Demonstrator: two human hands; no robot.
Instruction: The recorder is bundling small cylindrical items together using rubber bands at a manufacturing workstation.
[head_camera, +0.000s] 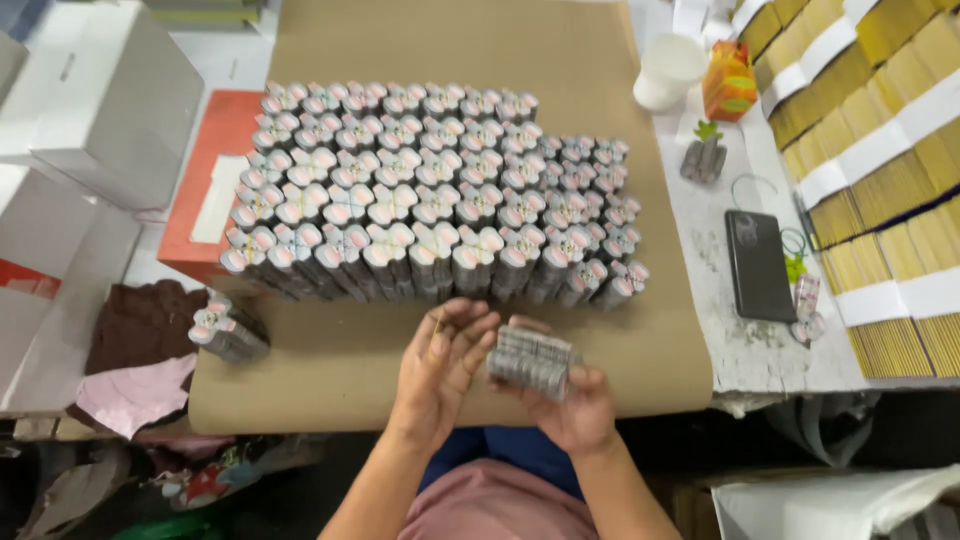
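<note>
Holding a small stack of flower-shaped cards (532, 360), the right hand (575, 410) grips it from below, near the front edge of the brown paper sheet (330, 370) on the tabletop (740, 355). The left hand (440, 365) is open, its fingers spread just beside the stack and maybe touching its end. Many rows of banded bundles (430, 190) already stand on the paper, so I think most of the work is done. One more bundle (228, 330) lies apart at the left edge, and another little one (703, 158) sits by the white cup (668, 70). The stack in hand is not yet in the rows. A dark phone (760, 265) lies at the right.
</note>
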